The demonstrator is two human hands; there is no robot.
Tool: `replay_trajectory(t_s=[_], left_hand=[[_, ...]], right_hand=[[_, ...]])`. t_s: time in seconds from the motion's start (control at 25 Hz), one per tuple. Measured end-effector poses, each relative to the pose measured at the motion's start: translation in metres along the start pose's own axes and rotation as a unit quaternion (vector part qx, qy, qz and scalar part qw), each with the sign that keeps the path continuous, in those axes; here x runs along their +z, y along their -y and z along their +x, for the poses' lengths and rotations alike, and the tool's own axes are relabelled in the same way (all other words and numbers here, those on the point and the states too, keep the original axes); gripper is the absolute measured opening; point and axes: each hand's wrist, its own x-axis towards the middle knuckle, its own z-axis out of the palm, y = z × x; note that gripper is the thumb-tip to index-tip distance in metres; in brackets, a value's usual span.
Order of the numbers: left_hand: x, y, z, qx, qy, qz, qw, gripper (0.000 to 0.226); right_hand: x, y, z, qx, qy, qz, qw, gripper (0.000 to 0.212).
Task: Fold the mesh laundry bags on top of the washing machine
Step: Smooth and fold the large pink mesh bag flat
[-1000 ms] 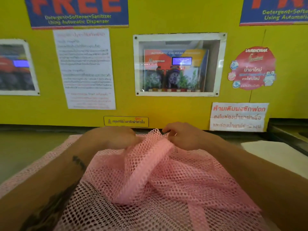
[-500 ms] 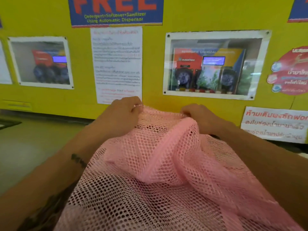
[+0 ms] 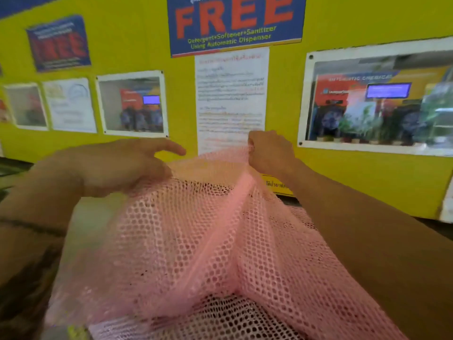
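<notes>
Head camera view, looking forward and down over your two bare forearms. Your hands hold up the far edge of a pink mesh laundry bag (image 3: 203,241), which drapes from them toward you and fills the near middle of the scene. A thick fold runs down its centre from the far edge to the near side, and a lower layer of the same mesh shows at the bottom.

Your right hand (image 3: 269,155) is closed in a fist around the far edge of the bag, right of centre, clamped on the netting and raised in front of the wall. Your left hand (image 3: 122,165) sits to the left of it, well apart from the right. Its index finger points out straight to the right, clear of the mesh, while the lower fingers and thumb curl against the bag's edge; whether they grip it firmly cannot be told.

A pale surface (image 3: 93,217) shows under the bag on the left, below your left wrist, blurred.

Beyond your hands stands a bright yellow wall (image 3: 137,33). On it, far and centre, hangs a blue sign (image 3: 235,23) with "FREE" in large red letters, and a white notice (image 3: 230,94) of small print directly below. Framed windows (image 3: 377,99) showing dispenser machines sit to the right and left.
</notes>
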Motion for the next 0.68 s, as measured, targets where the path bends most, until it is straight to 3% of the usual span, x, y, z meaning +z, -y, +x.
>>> replay_trajectory(t_s=[0.08, 0.16, 0.24, 0.32, 0.4, 0.52, 0.6, 0.68], left_hand=[[-0.001, 0.025, 0.004, -0.078, 0.004, 0.147, 0.986, 0.043], [0.005, 0.042, 0.018, -0.059, -0.033, 0.288, 0.955, 0.047], [0.022, 0.046, 0.032, 0.000, -0.069, 0.279, 0.958, 0.049], [0.047, 0.061, 0.053, 0.033, -0.053, 0.225, 0.972, 0.056], [0.071, 0.083, 0.075, 0.051, 0.007, 0.247, 0.968, 0.064], [0.089, 0.119, 0.093, 0.013, 0.132, 0.394, 0.910, 0.072], [0.086, 0.125, 0.097, -0.008, 0.132, 0.408, 0.903, 0.067], [0.078, 0.118, 0.096, -0.001, 0.087, 0.416, 0.905, 0.052]], right_hand=[[0.018, 0.018, 0.002, 0.036, 0.036, 0.078, 0.996, 0.021], [0.030, 0.031, 0.007, 0.070, 0.042, 0.206, 0.975, 0.017], [0.035, 0.044, 0.009, 0.080, 0.064, 0.314, 0.944, 0.021], [0.038, 0.052, 0.005, 0.054, 0.106, 0.352, 0.928, 0.024], [0.039, 0.053, 0.001, 0.006, 0.181, 0.319, 0.930, 0.025], [0.030, 0.037, -0.002, -0.030, 0.230, 0.201, 0.952, 0.025], [0.011, 0.020, -0.010, -0.029, 0.207, 0.167, 0.964, 0.021], [-0.014, 0.001, -0.027, -0.025, 0.234, 0.112, 0.966, 0.018]])
